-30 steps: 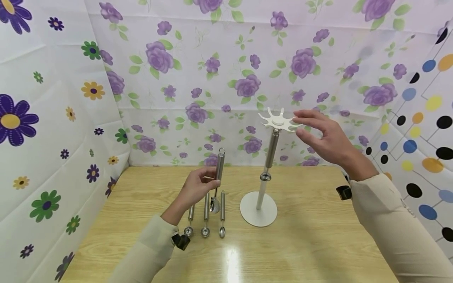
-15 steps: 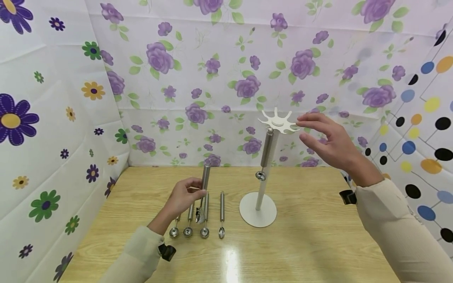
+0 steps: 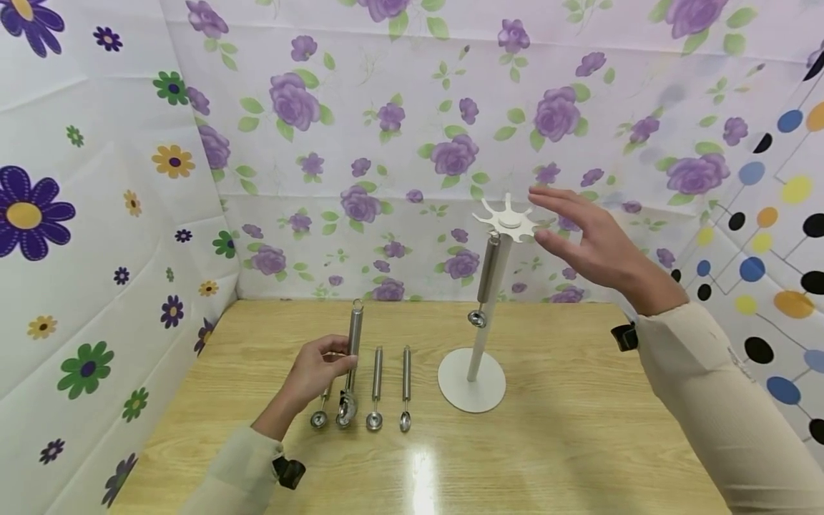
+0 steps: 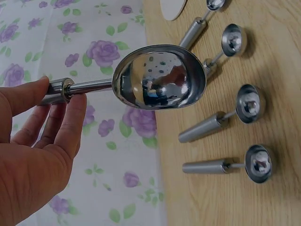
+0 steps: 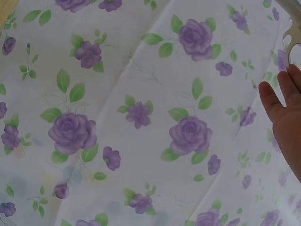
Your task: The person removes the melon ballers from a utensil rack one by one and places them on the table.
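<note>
My left hand (image 3: 315, 373) pinches the handle of a metal scoop (image 3: 355, 335) between thumb and fingers, bowl down, over the row of utensils. In the left wrist view the scoop's oval, shiny bowl (image 4: 160, 77) faces the camera. My right hand (image 3: 595, 243) has its fingers stretched out at the right edge of a white hanging rack (image 3: 511, 220) with a slotted, star-like top. From the rack's left side a steel melon baller (image 3: 488, 270) hangs by its ring. Only part of the right hand (image 5: 287, 117) enters the right wrist view.
Below the scoop, several small steel scoops lie on the wooden table (image 3: 547, 443), among them a melon baller (image 3: 375, 400) and a narrower-headed one (image 3: 405, 393). The rack's round white base (image 3: 472, 390) stands to their right. Flowered cloth (image 3: 360, 129) walls in the back.
My left hand has carried the scoop leftward and lower over the row. The rack top has turned slightly, shifting the hanging melon baller left of the pole. My right hand stays near the rack's edge.
</note>
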The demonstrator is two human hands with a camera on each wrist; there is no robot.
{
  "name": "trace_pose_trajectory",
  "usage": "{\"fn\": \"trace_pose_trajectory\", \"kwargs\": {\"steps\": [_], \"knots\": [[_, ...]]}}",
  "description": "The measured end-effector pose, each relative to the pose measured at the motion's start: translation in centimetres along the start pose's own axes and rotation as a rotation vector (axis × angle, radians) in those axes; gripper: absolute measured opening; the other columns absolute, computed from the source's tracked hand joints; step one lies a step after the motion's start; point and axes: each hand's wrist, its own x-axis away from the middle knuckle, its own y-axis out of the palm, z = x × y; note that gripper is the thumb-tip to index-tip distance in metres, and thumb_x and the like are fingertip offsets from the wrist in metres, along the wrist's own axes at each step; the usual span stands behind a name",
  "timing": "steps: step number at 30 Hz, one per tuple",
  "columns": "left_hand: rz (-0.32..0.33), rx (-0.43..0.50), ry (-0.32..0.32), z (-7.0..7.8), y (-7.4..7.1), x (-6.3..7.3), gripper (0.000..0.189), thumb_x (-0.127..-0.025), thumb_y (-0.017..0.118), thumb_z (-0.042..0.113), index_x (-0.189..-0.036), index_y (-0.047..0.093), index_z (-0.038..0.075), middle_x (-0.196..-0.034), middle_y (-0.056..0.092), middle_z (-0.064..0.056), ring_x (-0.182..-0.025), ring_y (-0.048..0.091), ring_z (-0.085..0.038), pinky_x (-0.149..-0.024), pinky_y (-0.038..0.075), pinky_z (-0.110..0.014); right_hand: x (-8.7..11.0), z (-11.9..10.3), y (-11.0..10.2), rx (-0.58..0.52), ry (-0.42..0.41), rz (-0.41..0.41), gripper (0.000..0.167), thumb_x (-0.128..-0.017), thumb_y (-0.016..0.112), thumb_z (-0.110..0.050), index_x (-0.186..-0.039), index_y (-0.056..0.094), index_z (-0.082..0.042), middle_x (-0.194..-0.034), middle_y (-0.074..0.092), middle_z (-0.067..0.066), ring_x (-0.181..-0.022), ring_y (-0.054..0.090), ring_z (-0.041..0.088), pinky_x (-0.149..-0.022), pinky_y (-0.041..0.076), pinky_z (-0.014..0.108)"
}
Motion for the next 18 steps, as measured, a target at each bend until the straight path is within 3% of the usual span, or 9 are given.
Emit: {"fn": "trace_pose_trajectory", "kwargs": {"steps": [7, 18], "knots": [[0.030, 0.004, -0.016, -1.4, -1.5, 0.5, 0.033, -0.094, 0.071, 0.008, -0.123, 0.064, -0.005, -0.109, 0.065, -0.016, -0.100, 0.067, -0.030, -0.082, 0.059, -0.043, -1.0, 0.6, 0.5, -0.014, -0.016, -0.016, 0.056, -0.104, 0.052, -0.036, -0.152, 0.043, -0.009, -0.159, 0.035, 0.008, -0.147, 0.025, 0.034, -0.115, 0.018, 0.066], [0.071, 0.022, -0.078, -2.9, -2.5, 0.8, 0.035, -0.093, 0.071, 0.003, -0.124, 0.062, -0.009, -0.107, 0.063, -0.018, -0.096, 0.068, -0.028, -0.080, 0.060, -0.032, -2.2, 0.6, 0.9, -0.048, -0.042, -0.038, 0.056, -0.105, 0.050, -0.037, -0.151, 0.043, -0.006, -0.159, 0.035, 0.008, -0.148, 0.023, 0.030, -0.115, 0.020, 0.064]]}}
